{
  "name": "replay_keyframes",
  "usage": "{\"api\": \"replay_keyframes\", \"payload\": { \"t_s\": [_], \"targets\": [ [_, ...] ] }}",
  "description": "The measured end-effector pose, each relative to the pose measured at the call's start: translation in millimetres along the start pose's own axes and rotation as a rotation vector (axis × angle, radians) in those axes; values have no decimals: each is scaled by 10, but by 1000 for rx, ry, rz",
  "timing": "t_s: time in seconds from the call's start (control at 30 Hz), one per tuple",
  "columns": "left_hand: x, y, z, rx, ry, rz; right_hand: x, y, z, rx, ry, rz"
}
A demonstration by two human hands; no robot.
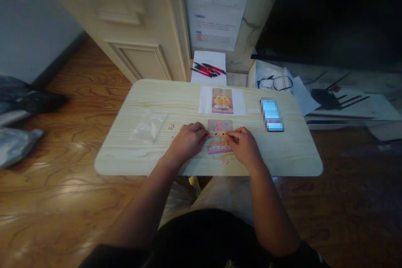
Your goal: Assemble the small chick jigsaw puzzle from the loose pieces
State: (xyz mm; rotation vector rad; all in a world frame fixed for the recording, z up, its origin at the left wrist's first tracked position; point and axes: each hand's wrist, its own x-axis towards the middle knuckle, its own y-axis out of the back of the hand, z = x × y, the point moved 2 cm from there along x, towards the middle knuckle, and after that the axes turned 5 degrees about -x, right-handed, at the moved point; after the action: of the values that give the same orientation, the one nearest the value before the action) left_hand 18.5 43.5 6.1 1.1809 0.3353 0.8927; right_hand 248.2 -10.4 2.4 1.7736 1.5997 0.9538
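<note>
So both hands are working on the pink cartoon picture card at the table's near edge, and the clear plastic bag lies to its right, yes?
Not quite. In the head view the clear plastic bag lies to the left of the pink cartoon picture card, beyond the left hand. Both hands, the right hand included, do rest on the card.

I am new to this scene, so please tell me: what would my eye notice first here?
First, the two hands at the table's near edge: the left hand and right hand both rest on a colourful picture card. Behind it lies a similar card on white paper, with a phone to the right and a clear plastic bag to the left.
</note>
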Motion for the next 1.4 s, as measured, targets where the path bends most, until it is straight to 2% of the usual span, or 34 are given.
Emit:
{"api": "replay_keyframes", "payload": {
  "t_s": [0.2, 0.7, 0.83, 0.97, 1.17, 1.3, 1.4],
  "targets": [
    [-83, 51, 5, 17, -7, 1, -3, 4, -4, 9, -5, -1],
    [-162, 32, 37, 22, -7, -46, -40, -13, 16, -7, 21, 17],
    [-179, 35, 28, 5, -6, -30, -78, 65, 21, 50, 32, 50],
    [-188, 54, 48, -17, -8, -6, -130, 233, 149, 63, -15, 120],
    [-129, 96, 272, -80, 0, 59, -261, 454, 362, 48, -119, 153],
    [-88, 62, 465, -131, 0, 103, -385, 557, 473, -12, -93, 171],
    [-114, 2, 533, -151, -8, 130, -470, 593, 579, -49, -108, 173]
  ]
}}
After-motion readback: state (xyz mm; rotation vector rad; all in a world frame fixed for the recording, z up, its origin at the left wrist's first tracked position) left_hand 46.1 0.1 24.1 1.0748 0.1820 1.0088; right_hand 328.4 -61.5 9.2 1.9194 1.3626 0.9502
